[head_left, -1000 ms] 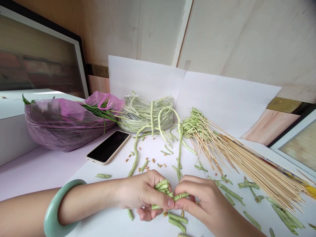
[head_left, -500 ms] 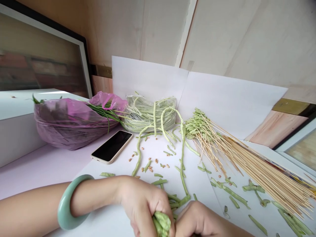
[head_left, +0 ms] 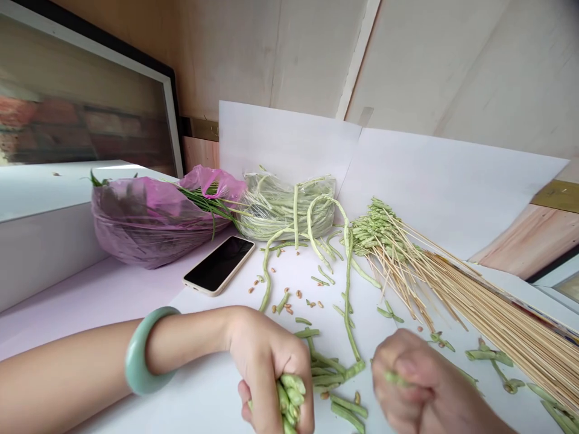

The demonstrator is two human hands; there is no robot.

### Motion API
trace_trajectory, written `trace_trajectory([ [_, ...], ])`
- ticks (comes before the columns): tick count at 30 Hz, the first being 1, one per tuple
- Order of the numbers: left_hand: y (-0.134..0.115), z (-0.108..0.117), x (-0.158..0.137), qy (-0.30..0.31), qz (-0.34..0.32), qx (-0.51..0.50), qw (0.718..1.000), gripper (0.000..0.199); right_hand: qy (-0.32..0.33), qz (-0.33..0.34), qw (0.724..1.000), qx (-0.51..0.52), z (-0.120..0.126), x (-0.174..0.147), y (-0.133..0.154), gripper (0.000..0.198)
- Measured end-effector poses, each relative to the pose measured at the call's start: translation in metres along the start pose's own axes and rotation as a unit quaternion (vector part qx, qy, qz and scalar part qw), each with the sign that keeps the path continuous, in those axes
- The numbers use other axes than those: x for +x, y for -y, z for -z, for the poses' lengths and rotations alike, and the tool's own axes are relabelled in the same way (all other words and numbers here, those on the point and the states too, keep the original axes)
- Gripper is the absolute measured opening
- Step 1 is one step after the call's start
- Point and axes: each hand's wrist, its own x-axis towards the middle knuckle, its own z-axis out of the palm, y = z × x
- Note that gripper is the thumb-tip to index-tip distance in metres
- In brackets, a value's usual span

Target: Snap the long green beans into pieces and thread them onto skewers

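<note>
My left hand [head_left: 262, 346], with a pale green bangle [head_left: 140, 352] on its wrist, is closed around a bunch of cut long bean pieces [head_left: 292, 395] whose ends show between thumb and fingers. Held apart to the right, my right hand [head_left: 418, 383] is curled shut and slightly blurred. A green bit of long bean [head_left: 396, 378] pokes out at its fingers; most of that piece is hidden. Between the hands lies a loose pile of cut bean pieces [head_left: 328, 377] on white paper. One long whole bean [head_left: 348, 289] runs from the back down to this pile.
Skewered bean bundles [head_left: 377, 226] lie at back right beside many bamboo skewers [head_left: 493, 307]. Behind stand a clear bag of long beans [head_left: 312, 211] and a purple bag of greens [head_left: 149, 229]. A phone [head_left: 219, 265] lies at left. Brown seeds [head_left: 287, 307] and bean scraps [head_left: 488, 355] are scattered about.
My right hand has moved away from my left, to the right and up, with a bean piece in it. My left hand keeps its bunch. The view has shifted slightly.
</note>
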Motion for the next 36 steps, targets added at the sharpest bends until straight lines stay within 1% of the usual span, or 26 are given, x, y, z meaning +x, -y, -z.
trace_trajectory([
  [1, -0.001, -0.002, -0.001, -0.032, -0.011, -0.009, 0.999, 0.047, 0.003, 0.035, 0.999, -0.007, 0.004, 0.0, 0.006, 0.056],
  [2, -0.002, -0.004, -0.002, -0.08, -0.026, -0.023, 0.996, 0.048, -0.001, 0.063, 0.998, -0.031, 0.007, -0.001, 0.011, 0.057],
  [4, 0.0, -0.005, 0.0, -0.165, -0.06, -0.066, 0.982, 0.048, -0.019, 0.099, 0.989, -0.108, 0.011, -0.003, 0.018, 0.05],
  [5, 0.003, -0.004, 0.002, -0.186, -0.079, -0.095, 0.975, 0.045, -0.035, 0.106, 0.981, -0.156, 0.011, -0.005, 0.02, 0.044],
  [6, 0.006, -0.002, 0.004, -0.195, -0.097, -0.125, 0.968, 0.042, -0.052, 0.109, 0.97, -0.209, 0.011, -0.007, 0.02, 0.039],
  [8, 0.014, 0.003, 0.01, -0.212, -0.134, -0.182, 0.951, 0.032, -0.083, 0.122, 0.937, -0.316, 0.008, -0.009, 0.018, 0.03],
  [9, 0.018, 0.005, 0.012, -0.231, -0.15, -0.206, 0.939, 0.027, -0.088, 0.128, 0.918, -0.365, 0.007, -0.01, 0.017, 0.028],
  [11, 0.024, 0.008, 0.017, -0.281, -0.175, -0.243, 0.912, 0.021, -0.07, 0.141, 0.881, -0.447, 0.006, -0.009, 0.015, 0.029],
  [13, 0.027, 0.009, 0.02, -0.313, -0.189, -0.268, 0.892, 0.019, -0.042, 0.166, 0.846, -0.506, 0.005, -0.007, 0.014, 0.035],
  [15, 0.028, 0.009, 0.021, -0.32, -0.194, -0.278, 0.884, 0.018, -0.025, 0.201, 0.813, -0.546, 0.005, -0.003, 0.014, 0.039],
  [16, 0.028, 0.009, 0.022, -0.322, -0.193, -0.279, 0.884, 0.018, -0.024, 0.218, 0.802, -0.555, 0.004, -0.001, 0.014, 0.039],
  [17, 0.028, 0.009, 0.023, -0.323, -0.189, -0.278, 0.885, 0.017, -0.026, 0.228, 0.797, -0.559, 0.003, 0.0, 0.014, 0.038],
  [18, 0.028, 0.008, 0.024, -0.323, -0.18, -0.276, 0.887, 0.017, -0.034, 0.228, 0.799, -0.556, 0.002, 0.001, 0.013, 0.035],
  [21, 0.028, 0.005, 0.026, -0.32, -0.138, -0.261, 0.9, 0.016, -0.077, 0.21, 0.821, -0.526, -0.004, 0.004, 0.01, 0.018],
  [22, 0.029, 0.004, 0.027, -0.318, -0.123, -0.253, 0.905, 0.017, -0.088, 0.198, 0.828, -0.518, -0.005, 0.004, 0.008, 0.015],
  [24, 0.029, 0.001, 0.029, -0.314, -0.094, -0.231, 0.916, 0.019, -0.099, 0.177, 0.837, -0.508, -0.007, 0.006, 0.004, 0.015],
  [26, 0.028, -0.002, 0.029, -0.323, -0.073, -0.201, 0.922, 0.019, -0.109, 0.172, 0.835, -0.51, -0.007, 0.009, 0.0, 0.016],
  [29, 0.023, -0.006, 0.028, -0.359, -0.057, -0.158, 0.918, 0.02, -0.119, 0.205, 0.817, -0.525, -0.005, 0.011, -0.004, 0.016],
  [31, 0.019, -0.007, 0.026, -0.371, -0.047, -0.144, 0.916, 0.022, -0.098, 0.206, 0.81, -0.541, -0.005, 0.01, -0.004, 0.012],
  [32, 0.017, -0.008, 0.024, -0.368, -0.041, -0.142, 0.918, 0.023, -0.077, 0.2, 0.806, -0.552, -0.006, 0.008, -0.002, 0.011],
  [34, 0.017, -0.008, 0.023, -0.332, -0.024, -0.13, 0.934, 0.025, -0.013, 0.179, 0.795, -0.58, -0.01, 0.003, 0.003, 0.018],
  [36, 0.022, -0.009, 0.024, -0.282, -0.014, -0.109, 0.953, 0.029, 0.056, 0.149, 0.795, -0.585, -0.018, -0.003, 0.008, 0.029],
])
